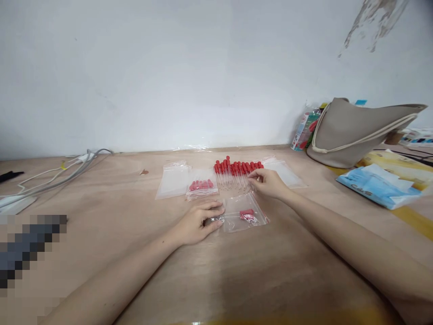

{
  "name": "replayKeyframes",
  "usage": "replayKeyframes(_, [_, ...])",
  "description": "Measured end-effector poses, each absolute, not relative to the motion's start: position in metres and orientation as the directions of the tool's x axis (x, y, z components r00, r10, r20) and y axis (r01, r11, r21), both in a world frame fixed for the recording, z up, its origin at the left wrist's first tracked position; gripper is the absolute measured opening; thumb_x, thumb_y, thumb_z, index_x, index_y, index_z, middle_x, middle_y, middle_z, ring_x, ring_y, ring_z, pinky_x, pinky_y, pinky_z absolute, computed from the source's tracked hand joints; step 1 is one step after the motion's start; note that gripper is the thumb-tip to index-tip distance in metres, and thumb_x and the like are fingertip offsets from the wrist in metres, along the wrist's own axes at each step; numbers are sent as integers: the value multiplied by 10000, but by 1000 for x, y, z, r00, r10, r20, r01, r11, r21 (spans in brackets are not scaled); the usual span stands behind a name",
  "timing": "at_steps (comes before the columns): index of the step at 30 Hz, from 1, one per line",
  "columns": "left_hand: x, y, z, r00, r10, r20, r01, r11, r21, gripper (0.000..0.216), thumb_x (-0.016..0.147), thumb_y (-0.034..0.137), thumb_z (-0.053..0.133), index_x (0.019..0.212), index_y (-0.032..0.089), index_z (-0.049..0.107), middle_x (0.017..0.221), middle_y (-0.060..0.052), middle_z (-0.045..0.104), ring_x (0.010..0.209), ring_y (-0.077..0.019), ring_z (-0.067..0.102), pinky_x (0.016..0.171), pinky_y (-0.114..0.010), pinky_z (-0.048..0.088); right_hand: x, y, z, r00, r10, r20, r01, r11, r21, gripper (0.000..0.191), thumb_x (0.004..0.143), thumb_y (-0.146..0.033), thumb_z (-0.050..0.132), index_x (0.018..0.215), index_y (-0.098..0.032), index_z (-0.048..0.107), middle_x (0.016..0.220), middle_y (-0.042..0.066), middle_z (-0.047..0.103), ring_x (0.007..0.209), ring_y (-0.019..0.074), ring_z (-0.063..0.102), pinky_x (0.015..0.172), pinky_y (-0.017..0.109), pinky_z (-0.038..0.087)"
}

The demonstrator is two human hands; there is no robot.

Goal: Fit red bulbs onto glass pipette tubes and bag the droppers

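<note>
My left hand (203, 222) grips the left edge of a clear zip bag (233, 223) lying flat on the table. Inside that bag is a red dropper bulb (246, 214); the rest of its contents is hard to make out. My right hand (269, 183) is pinched at the right end of a row of droppers (238, 168), its fingertips around one slim clear tube. The droppers lie side by side, red bulbs away from me and clear tubes toward me. Left of them sits a filled zip bag (202, 192) with several red bulbs showing.
Flat zip bags (173, 180) lie at the left, and more bags (286, 174) at the right. A grey bag (355, 131), a bottle (302, 131) and a blue tissue pack (379, 186) stand or lie farther right. Cables (72, 169) run along the left.
</note>
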State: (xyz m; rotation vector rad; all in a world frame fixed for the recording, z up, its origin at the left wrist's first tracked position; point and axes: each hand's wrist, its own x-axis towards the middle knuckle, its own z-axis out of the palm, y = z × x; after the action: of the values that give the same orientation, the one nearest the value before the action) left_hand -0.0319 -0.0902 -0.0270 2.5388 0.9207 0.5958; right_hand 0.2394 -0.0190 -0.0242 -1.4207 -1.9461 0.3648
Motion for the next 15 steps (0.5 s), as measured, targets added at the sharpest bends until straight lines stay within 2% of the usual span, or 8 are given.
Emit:
replayKeyframes(3, [-33,-90,-27,697,673,249,512,-710,484,367,848,356,492,1196,247,538,1306,-64,474,1214,-225,426,1010,-426,350,224,5,-14,-143,913,383,848,312,-428,184,761,-231,500,854,-163,643,811,64,611,739,170,552,689,283,410])
replayKeyframes(7, [-34,-90,-27,708,671,220,518,-705,485,379,860,365,471,1214,240,519,1341,-64,431,1234,-229,399,1014,-423,343,209,31,-6,-82,952,293,961,154,-230,277,835,-318,401,969,-190,606,1096,117,520,880,226,557,726,340,421])
replayKeyframes(11, [-34,-90,-26,701,681,210,532,-697,481,361,883,359,427,1208,238,528,1338,-63,437,1229,-217,406,1016,-406,341,204,48,-3,-59,980,189,970,101,-219,274,835,-340,397,924,-207,619,1160,100,481,900,223,562,734,343,430])
replayKeyframes(15, [-33,-91,-27,689,688,228,544,-698,466,360,872,366,445,1193,238,546,1321,-66,458,1209,-216,428,1011,-399,348,206,58,-1,-22,976,215,956,84,-282,219,774,-340,497,920,-218,607,1163,80,494,897,214,557,744,340,428])
